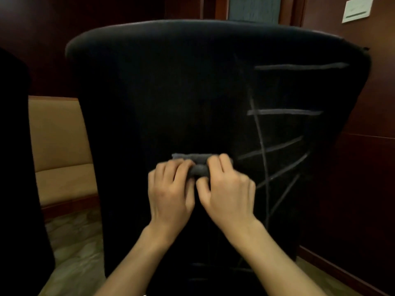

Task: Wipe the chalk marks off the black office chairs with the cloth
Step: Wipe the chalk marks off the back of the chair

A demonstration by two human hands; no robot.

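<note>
Two hands meet low on the back of a black office chair [181, 92], both gripping one small grey cloth [197, 164] bunched into a roll. The left hand [171, 189] curls its fingers over the cloth's left end; the right hand [228, 189] curls over the right end, thumb tucked under. The cloth rests against the chair back, just left of the chalk marks [277, 129], which are pale horizontal and slanting strokes crossed by a long near-vertical line on the chair's right half. A white notice [358, 9] hangs on the dark wood wall [374, 103] at upper right; its print is too blurred to read, though a green bar seems to run along its lower edge. A tan upholstered seat [62, 146] stands to the left, above patterned carpet [77, 242], and another dark shape [17, 167] fills the left edge.
</note>
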